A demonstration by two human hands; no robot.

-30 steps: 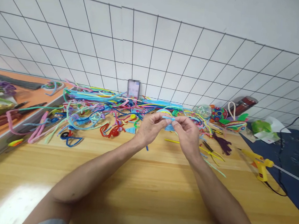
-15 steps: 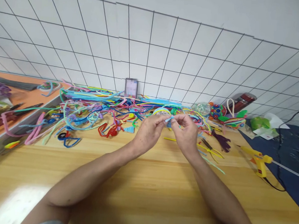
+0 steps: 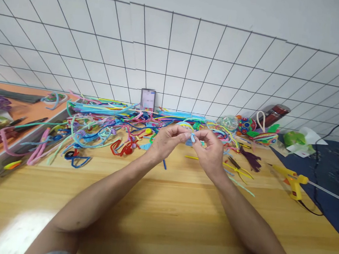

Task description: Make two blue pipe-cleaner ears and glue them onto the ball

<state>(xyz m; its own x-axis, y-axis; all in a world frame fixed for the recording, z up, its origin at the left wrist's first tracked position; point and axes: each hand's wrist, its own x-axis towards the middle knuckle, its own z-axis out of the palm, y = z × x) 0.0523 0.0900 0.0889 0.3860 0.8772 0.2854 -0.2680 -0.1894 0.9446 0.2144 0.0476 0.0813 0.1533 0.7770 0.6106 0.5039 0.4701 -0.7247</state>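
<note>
Above the wooden table, my left hand (image 3: 168, 142) and my right hand (image 3: 209, 149) meet fingertip to fingertip. Between their thumbs and forefingers is a short light blue pipe cleaner (image 3: 192, 137), pinched from both sides and bent. Just beyond the fingertips a yellow-edged round item (image 3: 186, 125) shows in part; the hands cover the rest of it. A blue piece (image 3: 189, 143) lies below the pinch, partly hidden. Left of my left hand sit a light blue wound piece (image 3: 145, 146) and a red bent pipe cleaner (image 3: 116, 148).
Tangled pipe cleaners (image 3: 104, 131) spread along the wall. At right are yellow-handled pliers (image 3: 239, 170), a dark purple bundle (image 3: 251, 160) and a yellow glue gun (image 3: 294, 179) with its cord. A phone-like screen (image 3: 147, 100) leans at the back, and a flask (image 3: 277, 112) lies at back right.
The light blue pipe cleaner has turned between my fingers and now points downward. My left hand has shifted slightly, uncovering a short dark blue piece on the table.
</note>
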